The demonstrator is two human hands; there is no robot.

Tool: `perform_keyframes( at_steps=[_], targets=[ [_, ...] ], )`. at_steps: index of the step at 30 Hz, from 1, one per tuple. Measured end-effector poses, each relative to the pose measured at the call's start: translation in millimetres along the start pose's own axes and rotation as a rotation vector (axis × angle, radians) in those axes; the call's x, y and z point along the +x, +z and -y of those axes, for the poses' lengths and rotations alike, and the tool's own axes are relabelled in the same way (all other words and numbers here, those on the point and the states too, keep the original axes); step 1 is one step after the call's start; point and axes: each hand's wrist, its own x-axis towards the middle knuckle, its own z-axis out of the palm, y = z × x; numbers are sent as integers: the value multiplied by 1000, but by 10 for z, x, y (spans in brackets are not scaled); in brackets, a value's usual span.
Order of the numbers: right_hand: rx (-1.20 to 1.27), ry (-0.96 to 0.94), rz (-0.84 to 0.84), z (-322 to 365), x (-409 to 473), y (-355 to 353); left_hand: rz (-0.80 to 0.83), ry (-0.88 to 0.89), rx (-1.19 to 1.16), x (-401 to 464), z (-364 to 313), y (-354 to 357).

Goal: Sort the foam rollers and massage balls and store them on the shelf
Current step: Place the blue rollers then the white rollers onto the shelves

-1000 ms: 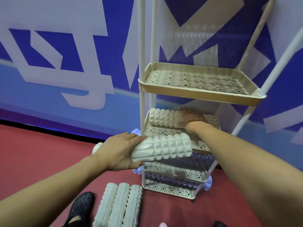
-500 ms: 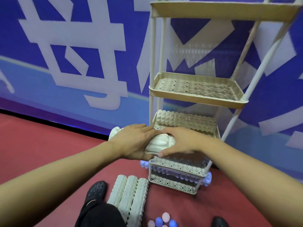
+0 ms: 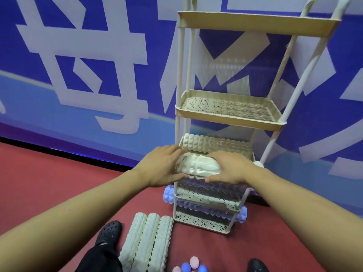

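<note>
Both hands grip one white roller at the shelf's third tier: left hand curled round its left end, right hand over its right end. Second white roller just behind. Three knobbly white rollers on red floor below the left hand. Purple rollers on lower tiers. About five spiky balls, pink and blue. Blue-white wall.
</note>
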Motion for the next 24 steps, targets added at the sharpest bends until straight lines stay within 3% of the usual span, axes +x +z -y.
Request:
perform_keyframes(
  at_steps=[10,24],
  targets=[
    [-75,39,-14,-541,500,247,53,-222,-34,-327,564,486],
    [96,-1,38,-748,594,349,118,-287,-85,-394,615,779]
  ],
)
